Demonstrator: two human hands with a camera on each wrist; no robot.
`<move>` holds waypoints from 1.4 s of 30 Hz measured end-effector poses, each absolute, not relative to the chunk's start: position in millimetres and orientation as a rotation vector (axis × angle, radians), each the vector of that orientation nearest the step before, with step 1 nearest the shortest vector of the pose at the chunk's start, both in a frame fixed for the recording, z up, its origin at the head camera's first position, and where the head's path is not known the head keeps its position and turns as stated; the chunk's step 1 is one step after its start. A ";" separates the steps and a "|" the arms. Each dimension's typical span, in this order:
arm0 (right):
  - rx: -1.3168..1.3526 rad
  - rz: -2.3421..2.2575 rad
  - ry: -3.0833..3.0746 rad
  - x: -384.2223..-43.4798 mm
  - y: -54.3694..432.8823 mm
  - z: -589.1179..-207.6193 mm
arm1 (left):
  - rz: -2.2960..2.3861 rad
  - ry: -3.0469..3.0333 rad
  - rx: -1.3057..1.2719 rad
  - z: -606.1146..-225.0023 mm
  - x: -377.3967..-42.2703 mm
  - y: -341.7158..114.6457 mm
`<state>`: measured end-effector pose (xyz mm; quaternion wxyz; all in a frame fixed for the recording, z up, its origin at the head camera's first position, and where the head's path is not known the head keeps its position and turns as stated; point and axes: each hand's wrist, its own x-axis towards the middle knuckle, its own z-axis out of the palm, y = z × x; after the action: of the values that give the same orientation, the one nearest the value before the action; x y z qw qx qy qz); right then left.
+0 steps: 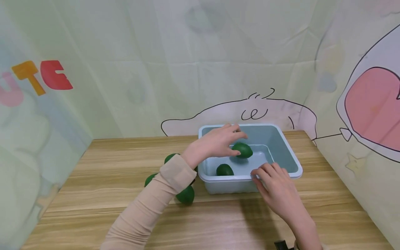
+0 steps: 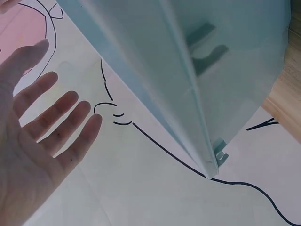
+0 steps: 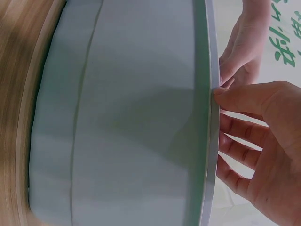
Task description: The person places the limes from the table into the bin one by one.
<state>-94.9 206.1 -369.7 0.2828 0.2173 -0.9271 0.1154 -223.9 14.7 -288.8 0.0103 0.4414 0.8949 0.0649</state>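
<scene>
My left hand (image 1: pixel 220 140) reaches over the light blue plastic bin (image 1: pixel 250 177) with its fingers spread and nothing gripped. Just below its thumb, a dark green avocado (image 1: pixel 243 150) sits inside the bin. Another avocado (image 1: pixel 224 169) lies near the bin's front wall, partly hidden by the rim. In the left wrist view the left hand (image 2: pixel 51 117) shows an empty palm beside the bin's outer wall (image 2: pixel 141 61). My right hand (image 1: pixel 279 191) holds the front rim; in the right wrist view its thumb (image 3: pixel 242 96) is at the rim and the fingers reach behind it.
Left of the bin, several more avocados lie on the wooden table (image 1: pixel 118 156), among them one avocado (image 1: pixel 185 195) close to the bin's corner; my left forearm partly covers them. A printed cloth backdrop (image 1: pixel 156 69) stands behind the table and along its sides.
</scene>
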 end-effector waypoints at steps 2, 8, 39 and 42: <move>0.582 0.312 -2.482 -95.1 206.2 -369.7 | 0.201 2.795 1.384 -289.4 -224.0 13.6; 0.583 0.322 -2.484 -95.5 206.5 -369.9 | 0.218 2.798 1.393 -290.6 -224.1 10.9; 0.602 0.313 -2.450 -95.6 207.5 -370.1 | 0.271 2.794 1.415 -293.8 -214.2 -0.4; 0.598 0.315 -2.457 -95.6 207.3 -370.2 | 0.251 2.802 1.411 -294.5 -212.6 -2.6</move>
<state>-95.6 207.3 -370.2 0.2924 0.2246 -0.9220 0.1184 -212.6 -2.6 -294.5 -0.0026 0.4483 0.8903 0.0797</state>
